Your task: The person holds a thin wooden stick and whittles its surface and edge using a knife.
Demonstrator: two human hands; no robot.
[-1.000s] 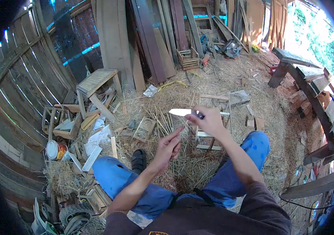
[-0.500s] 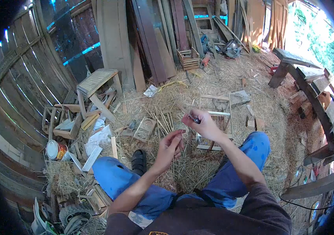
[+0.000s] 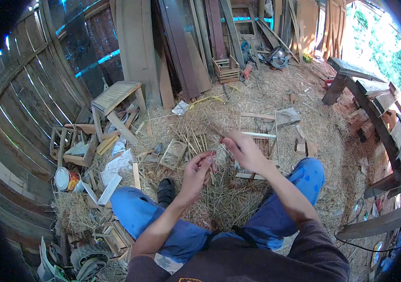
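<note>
Losing knife (image 3: 216, 131) to blur, I can't judge its angle | right hand (image 3: 246, 151) gripping it | left hand (image 3: 196, 175) pinching sliver (image 3: 213, 152)

A slatted crate (image 3: 226, 70) sits before leaning boards (image 3: 177, 47).

the left hand (image 3: 201, 168) could drop to straw (image 3: 224, 202) between the knees (image 3: 132, 202), but the slatted frame (image 3: 261, 136) obstructs farther right.
</note>
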